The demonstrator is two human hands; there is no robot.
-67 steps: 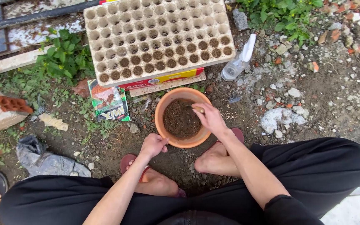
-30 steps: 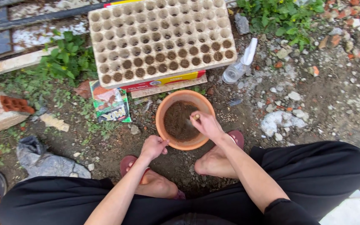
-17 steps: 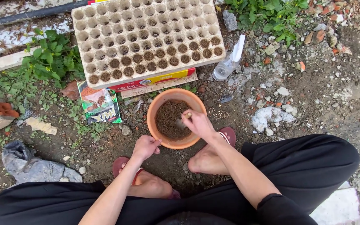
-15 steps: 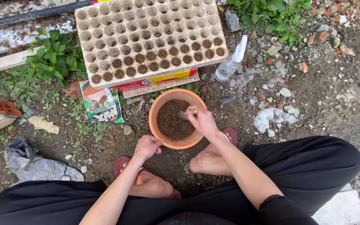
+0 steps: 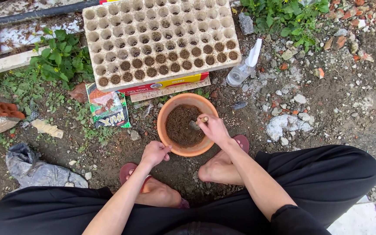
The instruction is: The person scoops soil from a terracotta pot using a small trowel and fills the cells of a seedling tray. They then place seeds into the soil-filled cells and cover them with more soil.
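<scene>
A round terracotta pot [image 5: 166, 130] of dark crumbly soil sits on the dirt ground, just below the pulpy cell seed tray [image 5: 162, 39]. The right hand [image 5: 214, 129] reaches over the pot's rim, fingers grasping a small tool [image 5: 195, 125]. The left hand [image 5: 154, 153], fingers loosely clenched, touches the pot's near rim

The round pot [image 5: 188, 150] looks like matt orange clay, filled with dark, crumbly soil [image 5: 182, 127]. The right hand [image 5: 214, 129] grips a small tool [image 5: 198, 123] with a pale wooden handle (its blade seems dull metal). The seedling tray [image 5: 159, 39] is rough beige pulp. The spray bottle [image 5: 243, 69] is clear plastic; the seed packet [image 5: 108, 108] is glossy.
</scene>
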